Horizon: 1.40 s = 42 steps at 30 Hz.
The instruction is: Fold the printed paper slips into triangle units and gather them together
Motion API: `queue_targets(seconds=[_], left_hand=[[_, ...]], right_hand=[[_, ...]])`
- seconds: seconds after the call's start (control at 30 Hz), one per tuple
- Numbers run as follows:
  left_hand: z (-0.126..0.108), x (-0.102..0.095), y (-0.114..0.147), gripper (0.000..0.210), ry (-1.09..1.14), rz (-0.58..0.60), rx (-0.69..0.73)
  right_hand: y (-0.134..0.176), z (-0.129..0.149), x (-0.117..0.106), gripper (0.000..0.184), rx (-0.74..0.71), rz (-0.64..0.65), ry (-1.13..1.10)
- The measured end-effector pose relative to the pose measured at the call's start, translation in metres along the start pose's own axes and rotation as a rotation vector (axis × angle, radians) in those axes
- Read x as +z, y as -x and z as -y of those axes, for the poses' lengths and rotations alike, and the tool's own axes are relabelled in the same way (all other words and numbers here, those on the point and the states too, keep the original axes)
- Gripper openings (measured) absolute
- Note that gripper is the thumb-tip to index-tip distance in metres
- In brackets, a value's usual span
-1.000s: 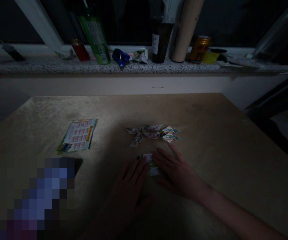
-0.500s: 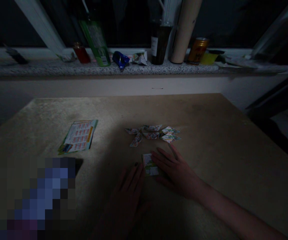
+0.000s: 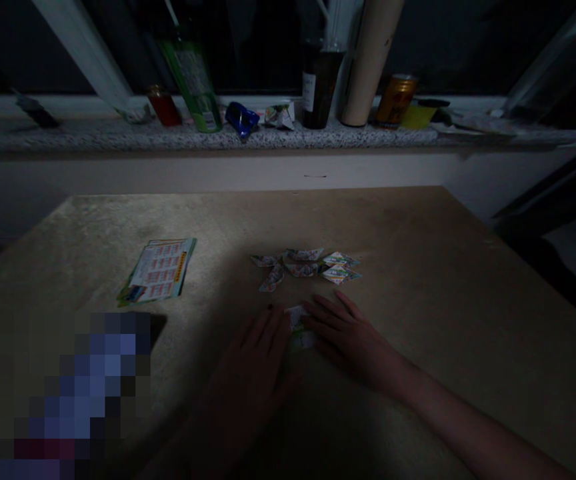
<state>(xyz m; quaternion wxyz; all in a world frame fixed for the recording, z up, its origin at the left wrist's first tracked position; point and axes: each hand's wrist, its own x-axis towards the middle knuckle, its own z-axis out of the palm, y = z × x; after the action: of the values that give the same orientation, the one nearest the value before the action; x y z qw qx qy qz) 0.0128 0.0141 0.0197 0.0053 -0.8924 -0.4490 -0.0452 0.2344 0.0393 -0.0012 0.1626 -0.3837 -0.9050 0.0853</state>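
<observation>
A small folded piece of printed paper [image 3: 299,327] lies flat on the table between my two hands. My right hand [image 3: 343,327] rests on its right side, fingers stretched out. On its left edge lies my left hand [image 3: 261,353], in shadow, fingers extended flat. Just beyond my hands are several folded paper pieces [image 3: 304,269], made of similar printed paper; some are pointed diamonds, others are bent strips. A stack of printed cards or leaflets [image 3: 161,270] sits farther left.
A pixelated blue object [image 3: 88,380] occupies the lower left. Along the granite window sill [image 3: 268,139] stand a green bottle [image 3: 195,87], a dark cup [image 3: 318,87], a cardboard tube [image 3: 371,67], an orange can [image 3: 395,100] and a blue wrapper [image 3: 241,120]. The table [image 3: 418,233] is dimly lit.
My left hand has moved slightly forward and now covers more of the folded paper's left edge. My right hand has barely shifted. The other paper pieces stay in place.
</observation>
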Motion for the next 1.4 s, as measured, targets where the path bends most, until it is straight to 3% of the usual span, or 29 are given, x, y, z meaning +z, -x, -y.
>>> queue_targets(seconds=[0.13, 0.33, 0.4, 0.53, 0.8, 0.97, 1.17, 1.4], left_hand=[[0.006, 0.000, -0.017, 0.059, 0.113, 0.022, 0.104], [0.013, 0.004, -0.016, 0.066, 0.200, 0.124, 0.204], [0.014, 0.004, -0.015, 0.066, 0.203, 0.133, 0.200], [0.014, 0.004, -0.014, 0.064, 0.205, 0.105, 0.190], [0.014, -0.006, -0.017, 0.054, 0.241, 0.098, 0.095], [0.015, -0.008, -0.022, 0.041, 0.247, 0.058, 0.066], [0.018, -0.001, -0.021, 0.037, 0.239, 0.009, 0.039], [0.019, 0.003, -0.025, 0.027, 0.201, -0.039, 0.024]], right_hand=[[0.001, -0.002, 0.001, 0.042, -0.020, -0.009, 0.045], [0.002, -0.001, -0.001, 0.040, -0.021, -0.025, 0.026], [0.001, 0.002, -0.002, 0.037, -0.012, -0.042, -0.002], [0.001, 0.007, 0.000, 0.052, 0.006, -0.097, -0.044], [0.003, 0.005, -0.007, 0.031, -0.012, -0.156, -0.097], [0.003, 0.006, -0.008, 0.045, -0.018, -0.129, -0.102], [0.004, 0.009, 0.000, 0.024, 0.011, -0.200, -0.079], [0.001, 0.013, -0.003, 0.021, 0.027, -0.208, -0.110]])
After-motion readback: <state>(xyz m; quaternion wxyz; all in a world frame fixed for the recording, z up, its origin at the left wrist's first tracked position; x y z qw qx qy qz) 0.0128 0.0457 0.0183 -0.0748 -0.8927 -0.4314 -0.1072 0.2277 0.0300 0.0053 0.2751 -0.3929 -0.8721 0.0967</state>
